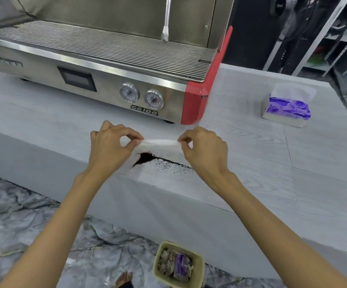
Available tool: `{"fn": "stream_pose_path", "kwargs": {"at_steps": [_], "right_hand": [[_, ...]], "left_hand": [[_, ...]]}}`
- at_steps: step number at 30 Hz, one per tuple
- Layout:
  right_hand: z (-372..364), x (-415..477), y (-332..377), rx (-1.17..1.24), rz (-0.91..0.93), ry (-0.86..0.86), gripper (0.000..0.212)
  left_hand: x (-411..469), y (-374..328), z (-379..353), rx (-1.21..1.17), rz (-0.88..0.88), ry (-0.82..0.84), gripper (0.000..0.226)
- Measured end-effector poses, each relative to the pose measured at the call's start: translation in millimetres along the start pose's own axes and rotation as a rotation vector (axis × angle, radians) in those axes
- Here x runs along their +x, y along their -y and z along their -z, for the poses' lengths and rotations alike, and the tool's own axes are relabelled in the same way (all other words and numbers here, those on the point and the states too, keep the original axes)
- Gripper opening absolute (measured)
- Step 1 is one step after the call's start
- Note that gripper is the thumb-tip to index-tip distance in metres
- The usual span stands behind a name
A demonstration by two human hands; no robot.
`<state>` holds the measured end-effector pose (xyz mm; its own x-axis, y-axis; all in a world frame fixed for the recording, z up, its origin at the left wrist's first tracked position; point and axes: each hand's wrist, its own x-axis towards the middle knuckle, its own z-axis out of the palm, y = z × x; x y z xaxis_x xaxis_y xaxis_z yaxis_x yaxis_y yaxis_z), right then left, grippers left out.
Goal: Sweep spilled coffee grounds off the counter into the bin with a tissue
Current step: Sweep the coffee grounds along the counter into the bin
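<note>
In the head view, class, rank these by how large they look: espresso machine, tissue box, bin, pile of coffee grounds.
1. espresso machine, by far the largest.
2 and 3. bin and tissue box look about alike; they sit at different distances from the camera, so I won't rank them.
4. pile of coffee grounds, smallest.

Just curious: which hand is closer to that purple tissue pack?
Right. The right hand is nearer the tissue pack, which lies to its right; the left hand is further left.
</note>
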<state>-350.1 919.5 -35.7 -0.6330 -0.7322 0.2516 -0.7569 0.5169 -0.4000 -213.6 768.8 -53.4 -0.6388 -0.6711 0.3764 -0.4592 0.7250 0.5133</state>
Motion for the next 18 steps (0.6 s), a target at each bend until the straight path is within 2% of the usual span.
{"fn": "stream_pose_path", "kwargs": {"at_steps": [3, 7, 12, 18], "right_hand": [[-18.4, 23.4, 29.6, 0.033, 0.155, 0.032, 0.022], [-55.2, 55.6, 64.4, 0.030, 0.295, 0.147, 0.023], [-78.7, 79.6, 86.0, 0.022, 0.358, 0.247, 0.022], [-78.0, 77.6, 64.2, 0.056, 0.353, 0.218, 0.017]], "left_hand": [[-6.8, 25.0, 25.0, 0.058, 0.119, -0.046, 0.007], [-22.0, 47.3, 43.8, 0.120, 0.287, -0.026, 0.016], [-34.4, 51.8, 41.1, 0.123, 0.410, 0.011, 0.022], [-42.0, 30.5, 25.1, 0.045, 0.458, 0.068, 0.020]]}}
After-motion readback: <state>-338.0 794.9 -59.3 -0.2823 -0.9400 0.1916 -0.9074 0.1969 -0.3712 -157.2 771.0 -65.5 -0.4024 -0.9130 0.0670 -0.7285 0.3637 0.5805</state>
